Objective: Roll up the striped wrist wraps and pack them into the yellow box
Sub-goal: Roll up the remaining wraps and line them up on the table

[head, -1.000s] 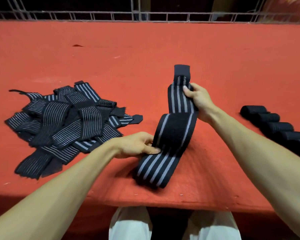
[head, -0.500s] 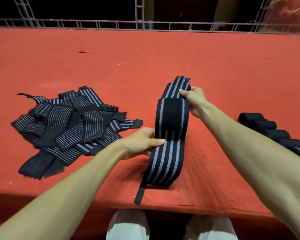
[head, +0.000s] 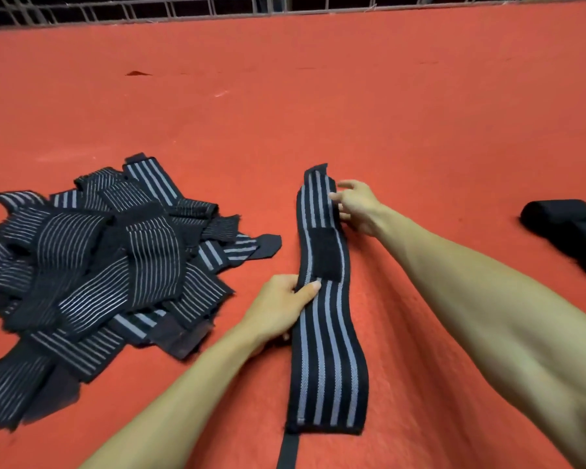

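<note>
Wrist wrap (head: 322, 353) unrolled | left hand (head: 278, 309) pinches edge | right hand (head: 356, 208) touches end

A red felt table (head: 403, 123) borders a metal wire railing (head: 183, 9).

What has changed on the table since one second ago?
The striped wrist wrap, folded over before, now lies unfolded on the red table. The left hand still pinches its left edge; the right hand loosened and touches its far end. The loose pile and the rolled wraps stayed.
</note>
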Motion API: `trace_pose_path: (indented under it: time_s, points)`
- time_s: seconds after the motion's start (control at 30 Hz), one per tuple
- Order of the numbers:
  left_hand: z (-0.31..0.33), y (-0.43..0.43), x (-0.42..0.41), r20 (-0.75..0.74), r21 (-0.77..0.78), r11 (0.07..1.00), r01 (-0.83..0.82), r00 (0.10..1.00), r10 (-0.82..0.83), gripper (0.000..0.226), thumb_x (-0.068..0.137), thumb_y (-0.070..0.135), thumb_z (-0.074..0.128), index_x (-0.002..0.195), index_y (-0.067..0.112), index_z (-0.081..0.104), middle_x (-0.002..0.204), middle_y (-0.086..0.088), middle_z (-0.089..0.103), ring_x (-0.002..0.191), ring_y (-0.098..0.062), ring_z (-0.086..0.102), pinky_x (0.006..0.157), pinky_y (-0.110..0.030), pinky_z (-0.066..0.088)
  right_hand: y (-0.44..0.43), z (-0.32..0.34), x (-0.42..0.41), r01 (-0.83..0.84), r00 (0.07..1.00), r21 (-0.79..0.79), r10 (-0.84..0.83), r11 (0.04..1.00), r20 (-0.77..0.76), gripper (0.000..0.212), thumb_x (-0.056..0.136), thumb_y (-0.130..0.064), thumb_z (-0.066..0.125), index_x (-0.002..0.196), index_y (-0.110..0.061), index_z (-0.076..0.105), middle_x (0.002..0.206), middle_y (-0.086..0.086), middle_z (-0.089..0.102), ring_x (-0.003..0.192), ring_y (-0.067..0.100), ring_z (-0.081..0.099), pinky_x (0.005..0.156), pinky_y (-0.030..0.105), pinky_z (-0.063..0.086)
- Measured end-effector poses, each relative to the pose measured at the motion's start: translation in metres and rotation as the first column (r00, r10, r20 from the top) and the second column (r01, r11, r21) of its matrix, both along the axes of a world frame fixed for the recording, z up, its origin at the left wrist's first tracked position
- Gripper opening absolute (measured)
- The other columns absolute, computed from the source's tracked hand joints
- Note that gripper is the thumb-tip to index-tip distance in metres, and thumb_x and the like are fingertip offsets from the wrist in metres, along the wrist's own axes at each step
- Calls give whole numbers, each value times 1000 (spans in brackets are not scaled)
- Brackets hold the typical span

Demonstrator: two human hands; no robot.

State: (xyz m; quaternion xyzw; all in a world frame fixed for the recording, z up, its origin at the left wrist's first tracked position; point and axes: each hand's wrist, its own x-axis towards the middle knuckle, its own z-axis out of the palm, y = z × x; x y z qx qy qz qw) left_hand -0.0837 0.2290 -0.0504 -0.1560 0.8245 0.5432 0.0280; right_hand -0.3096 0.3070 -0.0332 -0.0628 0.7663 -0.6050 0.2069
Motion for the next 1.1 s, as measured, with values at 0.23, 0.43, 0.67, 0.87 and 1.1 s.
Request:
trace_pose_path:
  time_s: [0.23, 0.43, 0.67, 0.87, 1.1]
  points:
    - [4, -1, 9, 37, 121, 992, -20, 999, 16, 15, 96, 21, 58, 100, 9, 66, 91, -7, 75, 84, -25, 72, 81, -41, 57, 29, 5, 41, -26, 919, 481, 210, 876, -333, 48, 91, -20, 60, 136, -8, 50, 136, 11, 56, 126, 26, 52, 105, 32, 39]
    - [34, 10, 53, 169, 215, 976, 37, 983, -75, 19, 97, 12, 55, 112, 0, 55, 75, -10, 63, 49, -13, 58, 42, -26, 50, 70, 10, 117, -52, 908, 644, 304, 763, -287, 49, 92, -50, 55, 119, -9, 51, 108, 9, 60, 108, 27, 58, 81, 33, 42]
    - [39, 23, 98, 204, 288, 951, 112, 963, -175, 31, 91, 17, 64, 119, 3, 61, 97, -9, 72, 76, -16, 63, 56, -26, 53, 86, 28, 181, -319, 948, 355, 293, 878, 128, 30, 89, -39, 68, 84, -9, 64, 70, 3, 67, 48, 12, 51, 45, 23, 36]
    - [36, 47, 105, 116, 307, 947, 91, 984, -132, 21, 94, 6, 59, 113, -1, 61, 88, -11, 70, 65, -16, 64, 47, -21, 52, 104, 31, 182, -152, 988, 261, 150, 953, 30, 31, 90, -28, 68, 67, -16, 51, 63, 2, 49, 47, 13, 40, 43, 23, 31]
    - [38, 29, 102, 203, -465, 856, 227, 968, -147, 29, 85, 42, 70, 68, 21, 58, 62, 10, 62, 55, -5, 56, 58, -22, 45, 104, 18, 183, -6, 927, 737, 281, 676, -250, 35, 84, -45, 70, 82, -10, 62, 90, 9, 64, 84, 29, 64, 67, 31, 48]
